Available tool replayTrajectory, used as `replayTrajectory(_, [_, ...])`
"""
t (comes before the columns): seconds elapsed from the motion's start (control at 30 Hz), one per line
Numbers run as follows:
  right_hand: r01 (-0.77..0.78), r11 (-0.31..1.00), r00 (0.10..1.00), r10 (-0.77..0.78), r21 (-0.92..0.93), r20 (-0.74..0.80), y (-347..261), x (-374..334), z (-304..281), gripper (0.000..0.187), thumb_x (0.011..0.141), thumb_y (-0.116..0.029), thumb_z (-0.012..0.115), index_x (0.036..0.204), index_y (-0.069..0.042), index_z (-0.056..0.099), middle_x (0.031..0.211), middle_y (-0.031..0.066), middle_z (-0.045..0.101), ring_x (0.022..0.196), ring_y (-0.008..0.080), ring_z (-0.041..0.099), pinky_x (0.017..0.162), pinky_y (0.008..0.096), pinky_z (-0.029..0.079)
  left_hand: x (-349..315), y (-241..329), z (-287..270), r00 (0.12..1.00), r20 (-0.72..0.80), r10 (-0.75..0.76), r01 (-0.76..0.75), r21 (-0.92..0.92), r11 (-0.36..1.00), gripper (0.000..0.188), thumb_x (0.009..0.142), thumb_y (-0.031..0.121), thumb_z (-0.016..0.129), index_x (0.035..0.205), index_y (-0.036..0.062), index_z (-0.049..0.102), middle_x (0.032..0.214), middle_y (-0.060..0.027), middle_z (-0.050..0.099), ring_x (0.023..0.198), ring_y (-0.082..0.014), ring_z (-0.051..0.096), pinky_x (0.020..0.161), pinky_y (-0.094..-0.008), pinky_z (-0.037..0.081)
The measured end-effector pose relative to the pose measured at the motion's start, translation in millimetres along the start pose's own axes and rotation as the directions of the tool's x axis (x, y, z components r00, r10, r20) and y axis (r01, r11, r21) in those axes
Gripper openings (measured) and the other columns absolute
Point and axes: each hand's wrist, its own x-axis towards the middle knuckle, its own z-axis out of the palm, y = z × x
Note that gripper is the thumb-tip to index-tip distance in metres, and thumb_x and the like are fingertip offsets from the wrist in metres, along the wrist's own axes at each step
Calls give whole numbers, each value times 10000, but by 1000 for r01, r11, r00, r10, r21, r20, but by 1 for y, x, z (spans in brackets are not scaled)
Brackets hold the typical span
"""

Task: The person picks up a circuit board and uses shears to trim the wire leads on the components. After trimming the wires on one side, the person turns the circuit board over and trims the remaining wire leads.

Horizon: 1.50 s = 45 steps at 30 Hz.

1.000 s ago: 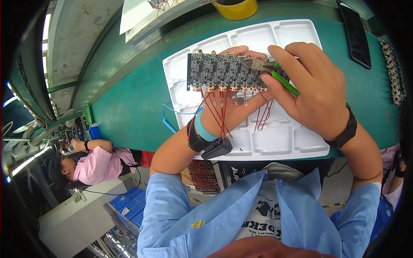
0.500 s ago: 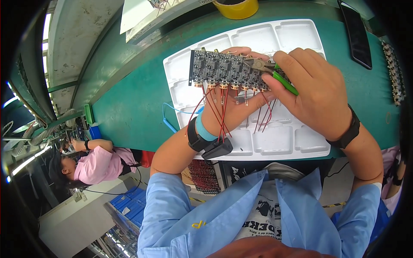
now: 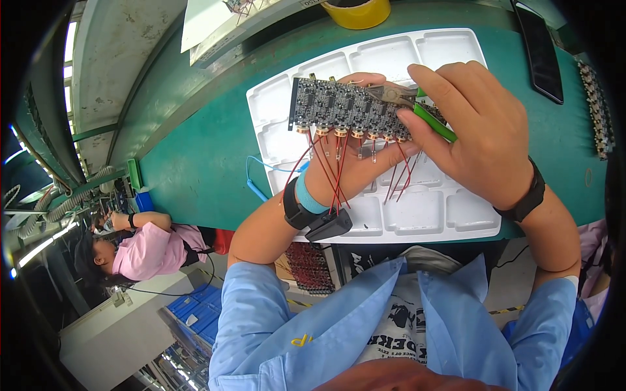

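My left hand (image 3: 355, 166) grips a long dark circuit board panel (image 3: 345, 107) from beneath, thumb along its near edge. Small copper coils line that edge, and several red wires (image 3: 336, 169) dangle from it over my wrist. In my right hand (image 3: 486, 124) is a pair of cutting pliers (image 3: 393, 95) with green handles. Their metal jaws lie over the board's far edge, toward its right part; whether they touch a lead I cannot tell. Below the board is a white compartmented plastic tray (image 3: 414, 236).
The tray lies on a green work surface (image 3: 202, 166). A black phone (image 3: 540, 55) and another strip of boards (image 3: 595, 111) are at the right. A yellow tape roll (image 3: 358, 14) stands at the back. Further left sits a person in pink (image 3: 150, 247).
My right hand's fingers have spread a little and the pliers' handles have shifted slightly. The board has moved very slightly to the right and down.
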Motion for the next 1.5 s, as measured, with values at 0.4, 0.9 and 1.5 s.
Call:
replayTrajectory(0.4, [-23, 1000, 998, 23, 2, 53, 0, -3, 0, 448, 809, -140, 881, 1209, -22, 718, 950, 107, 656, 808, 278, 647, 666, 384, 524, 2, -6, -5, 998, 32, 48, -55, 283, 957, 893, 789, -58, 906, 1504, 43, 381, 1414, -161, 591, 1294, -236, 643, 1083, -385, 580])
replayTrajectory(0.9, [44, 999, 999, -44, -13, -10, 1, 2, 0, 480, 793, -147, 884, 1226, -24, 715, 964, 95, 650, 825, 269, 633, 673, 372, 514, 2, 0, -2, 997, 69, 35, -45, 151, 988, 876, 800, -43, 903, 1499, 50, 383, 1390, -149, 609, 1288, -230, 652, 1072, -378, 584])
replayTrajectory(1.5, [-21, 1000, 999, 20, 7, 48, -2, -1, 0, 446, 815, -155, 879, 1207, -18, 718, 966, 106, 655, 829, 277, 652, 680, 378, 531, 2, -6, 0, 998, 57, 41, -48, 114, 992, 876, 813, -56, 883, 1516, 48, 372, 1420, -154, 587, 1317, -236, 634, 1087, -383, 580])
